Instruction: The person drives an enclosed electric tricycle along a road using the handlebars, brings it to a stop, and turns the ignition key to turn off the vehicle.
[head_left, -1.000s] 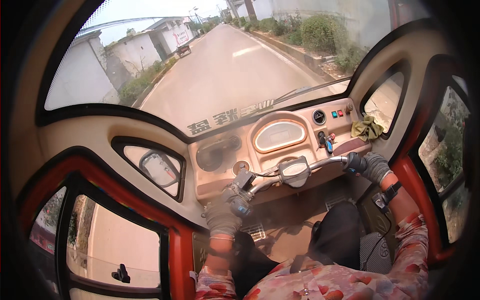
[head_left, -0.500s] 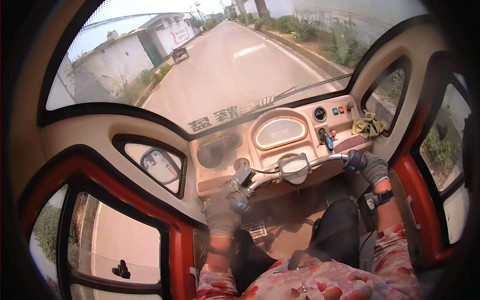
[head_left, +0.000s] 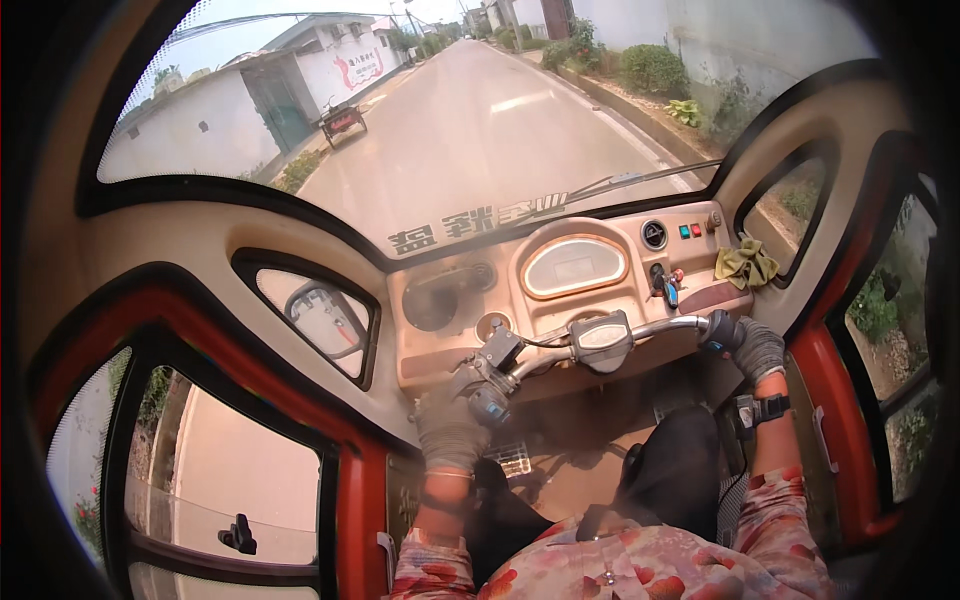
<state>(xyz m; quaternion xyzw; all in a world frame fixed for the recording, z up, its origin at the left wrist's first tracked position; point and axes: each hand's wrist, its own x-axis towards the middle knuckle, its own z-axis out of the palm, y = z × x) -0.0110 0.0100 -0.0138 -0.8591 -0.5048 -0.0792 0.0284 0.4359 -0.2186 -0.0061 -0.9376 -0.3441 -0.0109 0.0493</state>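
Note:
Both hands wear grey gloves and grip the ends of a silver handlebar (head_left: 665,325) inside a small enclosed vehicle. My left hand (head_left: 450,425) is wrapped round the left grip, beside a black switch housing (head_left: 490,405) and a brake lever fitting (head_left: 500,350). At the other end, my right hand (head_left: 758,350) closes round the right grip, next to another black switch housing (head_left: 718,332). A grey cover (head_left: 602,340) sits at the bar's middle. Behind it is a dashboard with an oval instrument panel (head_left: 575,262). Keys (head_left: 670,290) hang from the dash, right of the panel.
Ahead runs a pale road (head_left: 450,130) between walls. A red cargo tricycle (head_left: 342,122) stands at the left roadside. Bushes (head_left: 652,70) line the right kerb. A green cloth (head_left: 746,264) lies on the dash's right end, and a wiper (head_left: 640,178) rests across the windscreen's base.
The parked tricycle and the roadside wall appear nearer and further left as the vehicle moves forward. My view has shifted slightly. Both hands keep their hold on the handlebar.

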